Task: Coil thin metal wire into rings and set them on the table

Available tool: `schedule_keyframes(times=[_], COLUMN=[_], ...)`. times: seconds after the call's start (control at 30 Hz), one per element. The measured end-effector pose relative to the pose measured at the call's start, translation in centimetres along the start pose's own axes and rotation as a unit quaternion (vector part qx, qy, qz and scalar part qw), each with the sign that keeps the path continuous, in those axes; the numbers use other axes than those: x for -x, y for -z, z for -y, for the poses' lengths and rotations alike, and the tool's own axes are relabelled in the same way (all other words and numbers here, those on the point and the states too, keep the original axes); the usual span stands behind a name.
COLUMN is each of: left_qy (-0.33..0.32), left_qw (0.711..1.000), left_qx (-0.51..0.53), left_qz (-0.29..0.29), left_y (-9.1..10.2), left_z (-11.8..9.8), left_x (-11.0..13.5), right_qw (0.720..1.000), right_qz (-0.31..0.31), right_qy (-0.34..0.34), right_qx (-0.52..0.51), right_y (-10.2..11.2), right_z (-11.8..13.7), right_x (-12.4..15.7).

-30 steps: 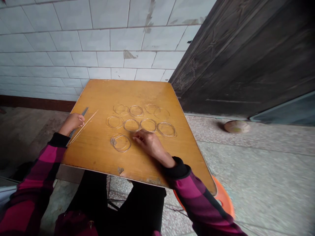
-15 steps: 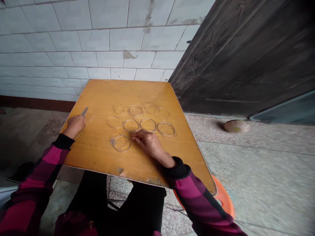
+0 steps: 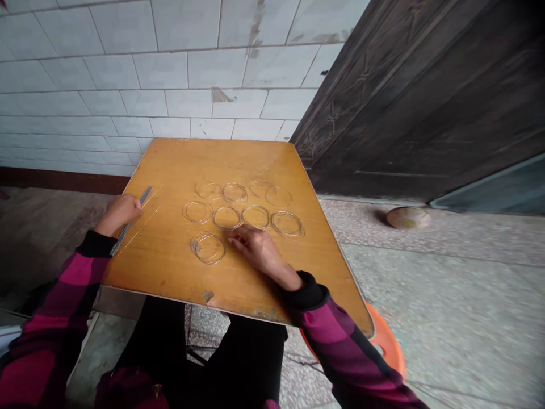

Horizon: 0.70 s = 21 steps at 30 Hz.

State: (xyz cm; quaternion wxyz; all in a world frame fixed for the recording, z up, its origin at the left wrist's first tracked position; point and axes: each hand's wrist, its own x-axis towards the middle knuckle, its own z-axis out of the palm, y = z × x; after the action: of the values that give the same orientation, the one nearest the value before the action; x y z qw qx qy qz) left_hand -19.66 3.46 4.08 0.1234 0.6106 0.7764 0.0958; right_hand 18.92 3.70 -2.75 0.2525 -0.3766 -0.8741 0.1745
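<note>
One coil [image 3: 195,246] lies nearest; just right of it my right hand [image 3: 252,242] is curled narrow, contents hidden. Left of it my left hand [image 3: 123,212] covers the bundle [image 3: 146,194], grip unclear. I judge it's parting that; next calls for a fine pinch.

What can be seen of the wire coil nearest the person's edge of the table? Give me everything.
The wire coil is a roughly round ring of thin, shiny, metal-looking strands, wound in several loose loops that do not line up. The loops cross unevenly, with a denser tangle at the picture's left side. It lies flat on the yellow-brown tabletop, in front of other coils. The right hand is beside it, apart from it. The strand ends cannot be made out.
</note>
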Motion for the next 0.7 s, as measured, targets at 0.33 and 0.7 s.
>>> schedule_keyframes(times=[0.33, 0.7], left_qy=[-0.037, 0.041], left_qw=[0.819, 0.523], left_qx=[0.559, 0.801], left_qz=[0.125, 0.289], left_y=[-1.0, -8.8], left_z=[-6.9, -15.4], left_x=[2.8, 4.5], right_qw=[0.986, 0.951], right_qz=[-0.134, -0.16], right_qy=[0.077, 0.261], right_qx=[-0.06, -0.051], right_y=[0.1, 0.8], right_z=[1.3, 2.6], right_x=[-0.4, 0.9])
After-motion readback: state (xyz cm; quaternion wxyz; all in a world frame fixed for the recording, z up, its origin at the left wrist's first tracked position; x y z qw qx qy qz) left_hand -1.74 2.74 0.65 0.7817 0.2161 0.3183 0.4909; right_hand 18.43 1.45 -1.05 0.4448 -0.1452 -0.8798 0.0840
